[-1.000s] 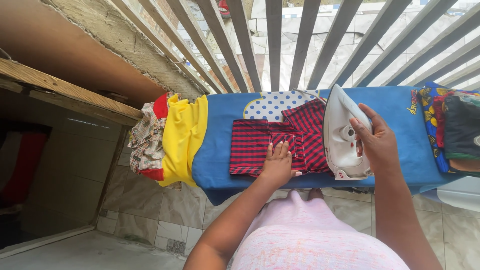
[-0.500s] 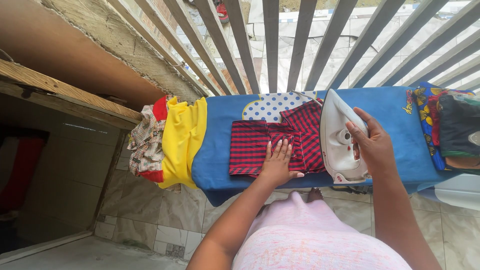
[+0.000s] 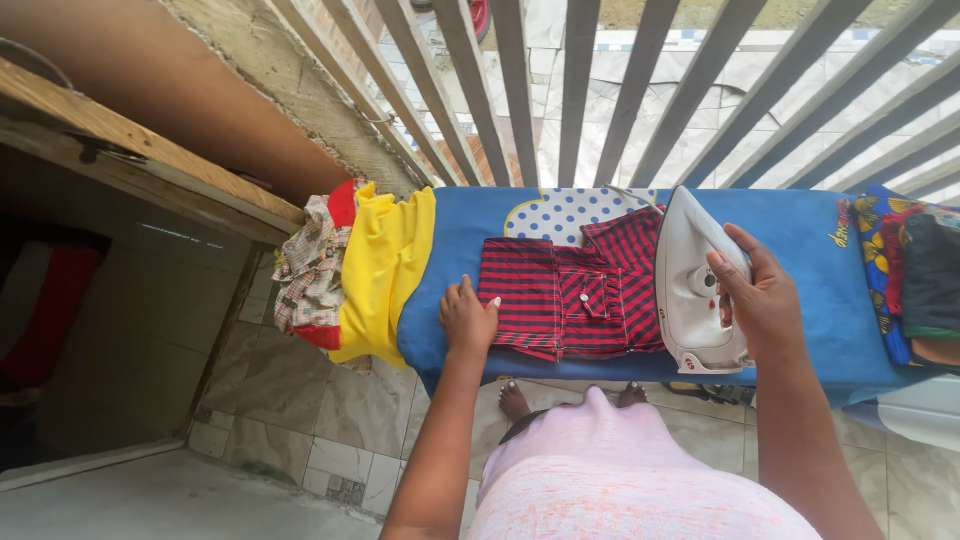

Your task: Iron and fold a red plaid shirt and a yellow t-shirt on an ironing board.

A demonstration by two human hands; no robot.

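I see the red-and-black striped garment (image 3: 575,298) lying folded flat on the blue ironing board (image 3: 800,240), about midway along it and reaching close to the near edge, with a small buttoned pocket facing up. My right hand (image 3: 765,300) is wrapped around the handle of the white iron (image 3: 695,285), which stands just at the right edge of the garment, its pointed nose toward the far edge of the board; whether the soleplate sits flat on the cloth or is tipped up, I cannot tell from this angle. My left hand (image 3: 468,320) rests open, fingers loosely curled, at the left edge of the garment near the board's near edge, touching or just beside the cloth there. I judge this to be the pressing step: the left hand is steadying or smoothing the fabric while the iron waits at the side. The next move, as I read it, calls for sliding the iron leftward over the stripes while the left hand keeps clear of its path and holds the cloth taut. A yellow garment (image 3: 385,270) hangs over the board's left end, with a checked cloth (image 3: 310,270) beside it. A pile of patterned and dark clothes (image 3: 915,270) sits at the right end. Slanted railing bars (image 3: 580,90) run beyond the far edge.
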